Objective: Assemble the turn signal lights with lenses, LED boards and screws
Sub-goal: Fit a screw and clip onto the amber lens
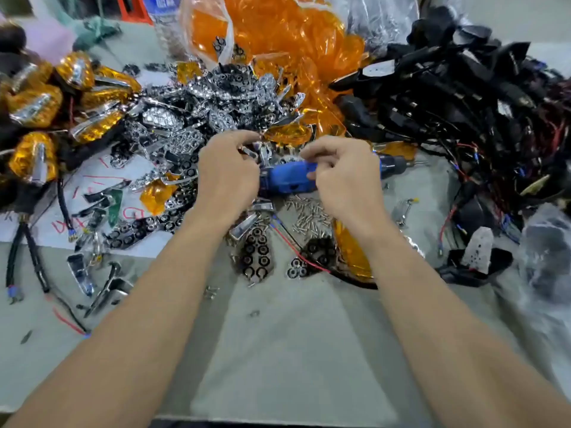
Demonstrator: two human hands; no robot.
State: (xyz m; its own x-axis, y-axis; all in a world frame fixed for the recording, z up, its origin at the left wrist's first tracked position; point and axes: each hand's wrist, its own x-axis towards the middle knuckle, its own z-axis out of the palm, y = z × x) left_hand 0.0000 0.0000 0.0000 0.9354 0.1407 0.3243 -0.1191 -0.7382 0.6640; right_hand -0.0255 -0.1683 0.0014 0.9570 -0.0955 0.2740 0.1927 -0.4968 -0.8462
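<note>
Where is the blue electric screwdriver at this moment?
In the head view the blue screwdriver is mid-table between the left hand and the right hand, just beyond the loose screws.

Small-parts assembly workshop, bench level.
Around the blue electric screwdriver (287, 179): chrome reflectors (222, 97) heaped behind, bagged orange lenses (272, 32) farther behind, wired black housings (457, 81) right, screws (309, 214) in front.

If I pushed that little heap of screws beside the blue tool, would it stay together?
Probably not: the screws lie loose and separate, so they would likely scatter. Their round shanks may roll on the flat table. Small and shiny, they look fiddly to pinch.
</note>
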